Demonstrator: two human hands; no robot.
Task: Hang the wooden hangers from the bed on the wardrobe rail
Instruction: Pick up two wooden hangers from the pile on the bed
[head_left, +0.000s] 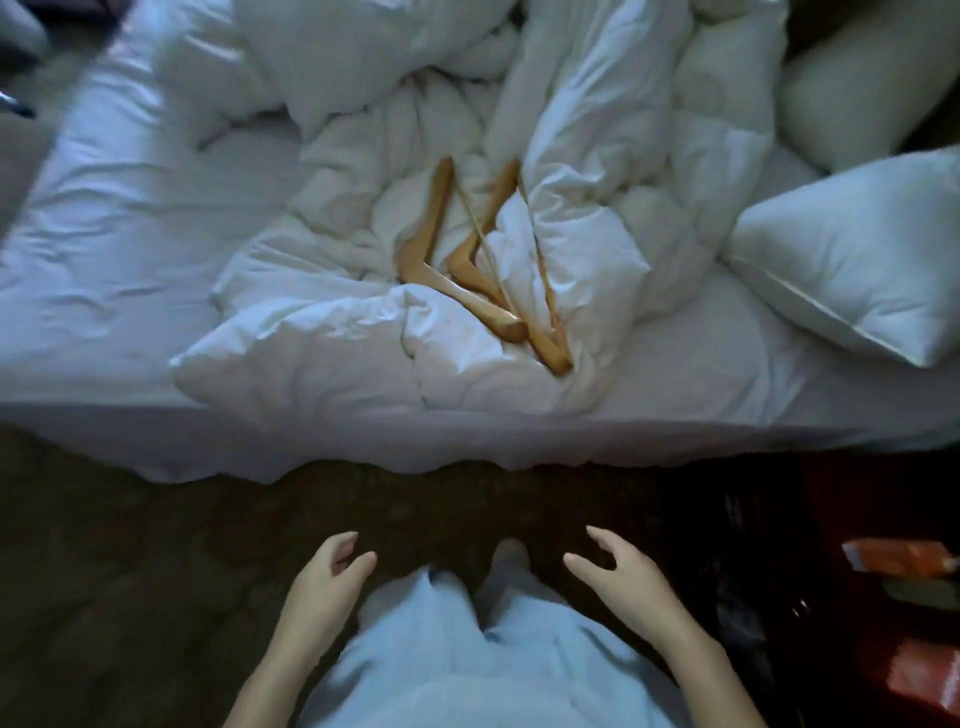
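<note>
Two wooden hangers lie side by side in the folds of a rumpled white duvet (322, 332) on the bed (104, 234). The left hanger (423, 254) overlaps the right hanger (480, 275) near their lower ends; their hooks are hidden. My left hand (327, 577) and my right hand (618, 577) hover low over the dark carpet in front of the bed, both with fingers apart and holding nothing. They are well short of the hangers. No wardrobe rail is in view.
A white pillow (852, 270) lies at the bed's right and another pillow (857, 78) sits behind it. Orange packets (898, 558) rest on a dark red surface at the lower right. My pale trousers and a socked foot (511, 556) show below.
</note>
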